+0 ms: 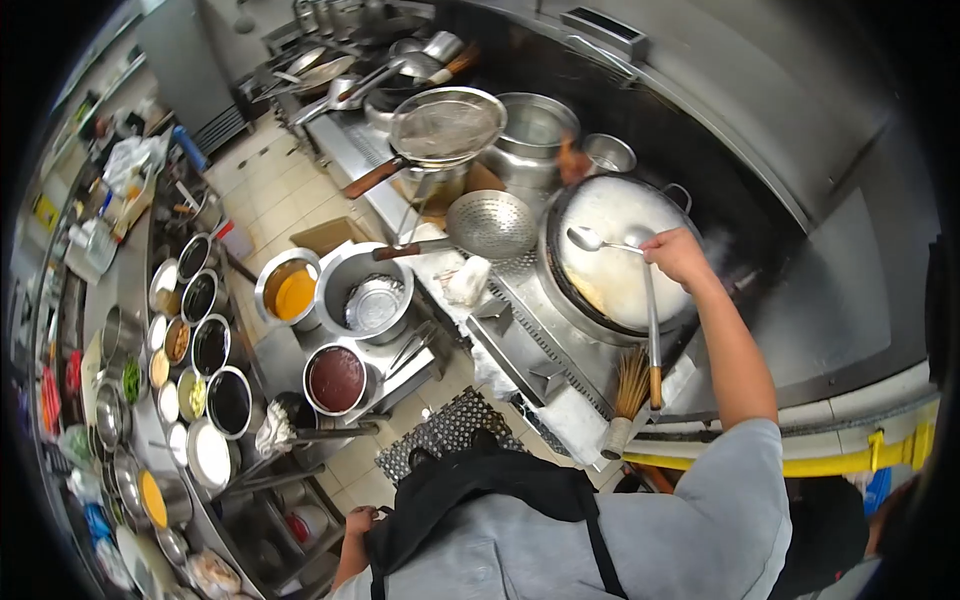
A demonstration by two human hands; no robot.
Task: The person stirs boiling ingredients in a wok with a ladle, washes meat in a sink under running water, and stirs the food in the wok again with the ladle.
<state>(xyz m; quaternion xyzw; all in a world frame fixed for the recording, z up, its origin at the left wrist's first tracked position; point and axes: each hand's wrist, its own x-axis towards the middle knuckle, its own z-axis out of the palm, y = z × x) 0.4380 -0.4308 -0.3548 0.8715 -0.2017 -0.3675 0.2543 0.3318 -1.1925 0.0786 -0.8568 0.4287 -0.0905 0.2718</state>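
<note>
Commercial kitchen, steel wok range. Right hand closed around ladle over steaming wok; contents whitish, cooking mid-way. Left hand at hip, grip indiscernible.

Single view from a head-worn camera, set high and looking steeply down and forward over the person's own torso. A wide fisheye lens bends the edges and darkens the corners. The wok on the stove sits right of centre at arm's reach; the counter of bowls curves along the left edge, with the floor between them receding toward the top left.
</note>
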